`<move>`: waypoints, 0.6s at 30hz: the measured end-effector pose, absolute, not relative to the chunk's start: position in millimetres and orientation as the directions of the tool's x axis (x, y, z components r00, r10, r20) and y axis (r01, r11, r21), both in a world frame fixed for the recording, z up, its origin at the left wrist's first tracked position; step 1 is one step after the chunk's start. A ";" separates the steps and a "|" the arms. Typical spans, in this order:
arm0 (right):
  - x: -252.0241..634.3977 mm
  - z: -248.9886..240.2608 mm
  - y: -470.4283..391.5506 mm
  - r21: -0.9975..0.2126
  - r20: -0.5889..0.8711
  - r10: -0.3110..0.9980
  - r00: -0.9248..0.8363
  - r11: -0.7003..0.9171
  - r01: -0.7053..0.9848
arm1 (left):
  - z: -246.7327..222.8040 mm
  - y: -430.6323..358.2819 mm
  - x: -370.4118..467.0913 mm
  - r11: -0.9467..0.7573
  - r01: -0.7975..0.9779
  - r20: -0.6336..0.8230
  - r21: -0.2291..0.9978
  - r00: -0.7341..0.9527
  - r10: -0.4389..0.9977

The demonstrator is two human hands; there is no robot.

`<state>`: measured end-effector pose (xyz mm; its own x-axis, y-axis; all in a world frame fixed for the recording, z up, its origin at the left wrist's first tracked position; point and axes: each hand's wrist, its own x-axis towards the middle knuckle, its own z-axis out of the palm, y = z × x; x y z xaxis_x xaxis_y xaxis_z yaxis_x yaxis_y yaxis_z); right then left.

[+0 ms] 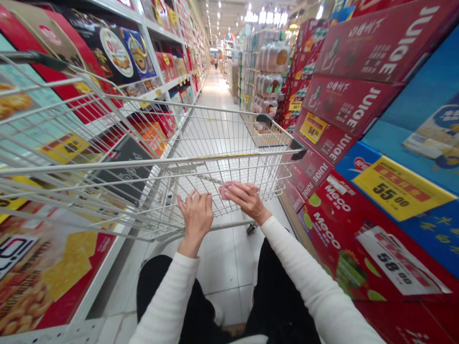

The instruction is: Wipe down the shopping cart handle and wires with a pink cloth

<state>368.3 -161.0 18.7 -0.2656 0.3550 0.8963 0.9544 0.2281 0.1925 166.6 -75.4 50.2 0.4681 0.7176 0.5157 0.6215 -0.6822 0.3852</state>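
Observation:
Before me stands a wire shopping cart (229, 156), and both hands are at its near side, below the top rail. My left hand (197, 214) has its back up and its fingers apart, with the tips at the wires; whether they touch is unclear. Nothing shows in it. To its right, my right hand (247, 200) is closed, its fingers bent together around a small pinkish patch (231, 188). That patch is blurred, so I cannot make out what it is. The part of the basket in view shows bare wires.
Shelves of boxed food (122, 52) run along the left, close to the cart. Stacked red JUIQE cartons (344, 95) and Meco cartons (333, 220) rise on the right. Shrink-wrapped packs (270, 81) stand farther on. A tiled aisle (217, 95) stretches ahead.

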 end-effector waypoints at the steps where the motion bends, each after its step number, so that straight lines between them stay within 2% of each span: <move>1: 372.9 23.9 -158.7 0.185 0.910 0.335 -0.245 0.200 0.962 | 47.6 -72.5 166.7 -0.679 0.628 0.500 0.380 0.478 0.722; 4: 386.7 29.5 -146.1 0.144 0.944 0.278 -0.179 0.141 0.979 | 42.3 -65.8 165.3 -0.664 0.632 0.485 0.398 0.470 0.738; 9: 383.9 -11.2 -145.7 0.012 0.916 0.392 -0.089 0.194 0.981 | 40.5 -61.7 163.3 -0.674 0.606 0.480 0.422 0.481 0.733; 12: 381.7 -25.3 -159.8 -0.010 0.903 0.420 -0.087 0.223 0.975 | 41.2 -62.0 163.3 -0.674 0.605 0.478 0.423 0.483 0.734; 15: 394.8 -13.7 -165.7 -0.024 0.899 0.431 -0.073 0.216 0.976 | 41.2 -62.8 163.2 -0.671 0.610 0.482 0.422 0.476 0.735; 18: 411.1 0.1 -161.1 -0.064 0.936 0.351 -0.005 0.185 0.981 | 39.5 -62.3 162.3 -0.676 0.601 0.488 0.426 0.476 0.731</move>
